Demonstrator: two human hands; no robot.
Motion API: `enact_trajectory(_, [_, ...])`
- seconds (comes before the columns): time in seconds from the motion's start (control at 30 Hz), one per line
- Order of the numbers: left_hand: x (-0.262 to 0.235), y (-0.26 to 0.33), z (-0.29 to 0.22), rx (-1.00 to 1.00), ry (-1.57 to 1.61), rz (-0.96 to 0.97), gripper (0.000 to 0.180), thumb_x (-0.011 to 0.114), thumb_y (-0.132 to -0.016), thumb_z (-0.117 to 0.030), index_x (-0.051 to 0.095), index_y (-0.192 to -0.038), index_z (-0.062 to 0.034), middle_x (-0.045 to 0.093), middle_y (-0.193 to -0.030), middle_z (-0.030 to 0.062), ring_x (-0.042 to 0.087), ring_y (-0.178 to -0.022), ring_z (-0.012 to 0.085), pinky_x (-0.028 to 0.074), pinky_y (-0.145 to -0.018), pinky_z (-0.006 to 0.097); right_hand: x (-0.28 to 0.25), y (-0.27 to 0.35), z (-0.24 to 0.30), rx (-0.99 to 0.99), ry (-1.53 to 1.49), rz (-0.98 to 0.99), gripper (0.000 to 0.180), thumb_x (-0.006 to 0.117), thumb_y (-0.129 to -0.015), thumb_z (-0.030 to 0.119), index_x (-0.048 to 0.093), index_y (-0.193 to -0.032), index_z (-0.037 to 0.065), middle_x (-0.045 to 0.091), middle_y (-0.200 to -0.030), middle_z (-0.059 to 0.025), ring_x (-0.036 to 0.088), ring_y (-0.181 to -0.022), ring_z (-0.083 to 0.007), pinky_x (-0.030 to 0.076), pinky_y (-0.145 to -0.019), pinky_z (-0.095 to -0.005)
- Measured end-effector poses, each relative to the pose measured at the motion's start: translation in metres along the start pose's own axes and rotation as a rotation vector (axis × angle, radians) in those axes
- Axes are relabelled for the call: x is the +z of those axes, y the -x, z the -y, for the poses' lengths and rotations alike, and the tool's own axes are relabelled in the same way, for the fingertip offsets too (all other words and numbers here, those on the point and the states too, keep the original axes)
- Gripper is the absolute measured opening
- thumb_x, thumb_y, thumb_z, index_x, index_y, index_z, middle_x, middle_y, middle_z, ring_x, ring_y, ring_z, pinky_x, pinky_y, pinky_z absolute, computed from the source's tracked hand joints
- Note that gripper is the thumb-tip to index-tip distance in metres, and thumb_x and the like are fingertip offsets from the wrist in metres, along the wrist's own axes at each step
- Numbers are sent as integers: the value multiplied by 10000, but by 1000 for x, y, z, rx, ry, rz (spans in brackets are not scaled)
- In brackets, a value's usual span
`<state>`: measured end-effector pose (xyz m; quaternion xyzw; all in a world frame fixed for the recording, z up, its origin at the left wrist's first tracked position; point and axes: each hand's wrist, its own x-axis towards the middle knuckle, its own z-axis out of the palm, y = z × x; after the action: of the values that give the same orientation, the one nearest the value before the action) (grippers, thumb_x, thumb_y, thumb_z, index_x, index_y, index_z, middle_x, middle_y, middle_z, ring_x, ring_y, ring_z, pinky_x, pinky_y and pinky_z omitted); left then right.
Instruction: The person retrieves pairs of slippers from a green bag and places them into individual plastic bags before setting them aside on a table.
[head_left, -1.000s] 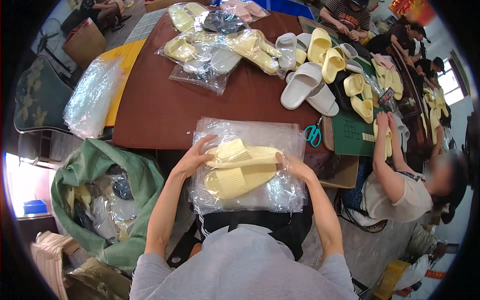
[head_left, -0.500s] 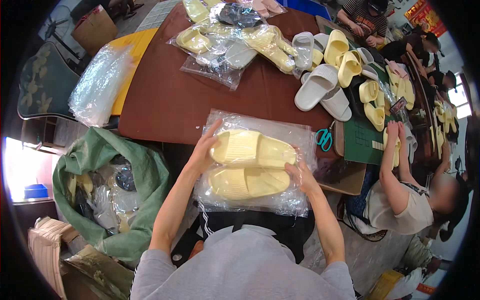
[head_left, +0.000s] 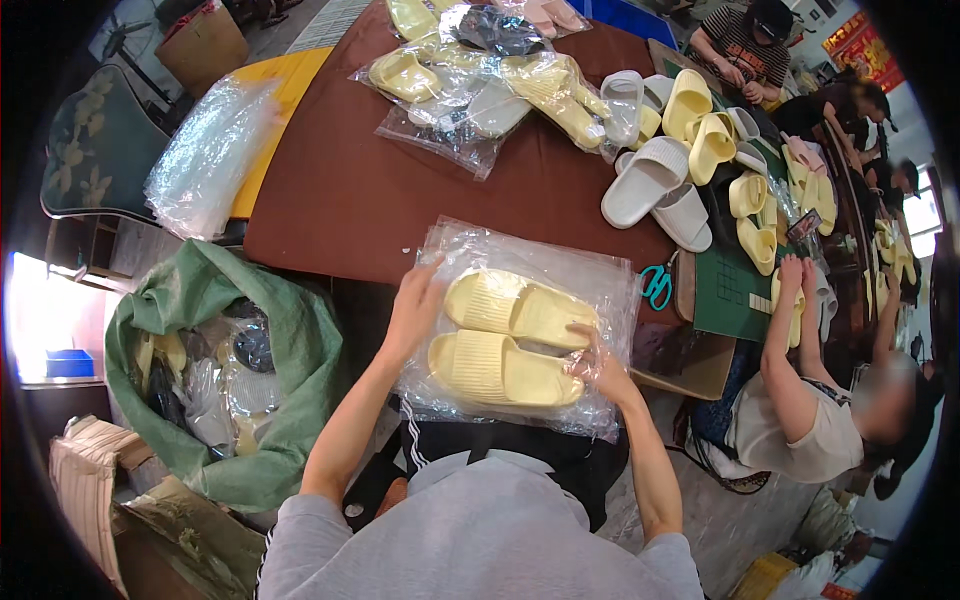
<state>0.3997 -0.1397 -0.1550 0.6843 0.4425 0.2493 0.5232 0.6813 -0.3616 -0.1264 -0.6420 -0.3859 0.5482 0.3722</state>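
Observation:
A pair of pale yellow slide slippers (head_left: pixel 520 308) lies side by side over my lap, toes to the left, on a stack of clear plastic bags (head_left: pixel 610 275). Shiny film shows around the slippers; I cannot tell how far they are inside a bag. My right hand (head_left: pixel 606 374) grips their heel ends, a finger on the far slipper and the thumb by the near one. At the bags' left edge is my left hand (head_left: pixel 415 308), its fingers stretched along the film and apart from the slippers.
Bagged slippers (head_left: pixel 490 85) and loose grey slippers (head_left: pixel 648 180) lie on the brown table (head_left: pixel 330 200). Blue-handled scissors (head_left: pixel 656 287) rest at its right edge. On my left stand a green sack (head_left: pixel 290 400) of bagged slippers and a plastic bag pile (head_left: pixel 210 150). A co-worker (head_left: pixel 800 420) sits at right.
My left hand has come off the far slipper's toe to the bags' edge. The slippers have shifted slightly right and down, and my right hand now reaches across both heels.

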Motion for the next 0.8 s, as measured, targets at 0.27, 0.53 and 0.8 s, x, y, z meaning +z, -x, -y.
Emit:
enact_trajectory(0.27, [-20, 40, -47, -56, -411, 130, 588, 525, -937, -126, 320, -1486, -175, 530, -1095, 209, 586, -941, 365, 494, -840, 409, 7, 1, -5, -111, 31, -200, 318, 709, -825, 56, 646, -1136, 45, 649, -1010, -36, 593, -913, -112, 481, -822, -279])
enact_trajectory(0.53, [-26, 45, -51, 298, -548, -34, 438, 535, -819, 54, 541, -1248, -35, 542, -1196, 189, 554, -1087, 363, 474, -901, 417, -7, 2, -11, -110, 78, -293, 237, 649, -865, 69, 678, -1101, 65, 683, -1058, -81, 616, -1001, -171, 462, -878, -296])
enact_trajectory(0.8, [26, 27, -13, 379, -686, 81, 698, 546, -913, -271, 250, -1465, 39, 257, -1521, 236, 209, -1431, 385, 174, -1163, 505, 0, -8, 11, -232, 482, -166, 401, 621, -838, 115, 620, -1239, 104, 595, -1231, -185, 566, -1156, -308, 450, -970, -381])
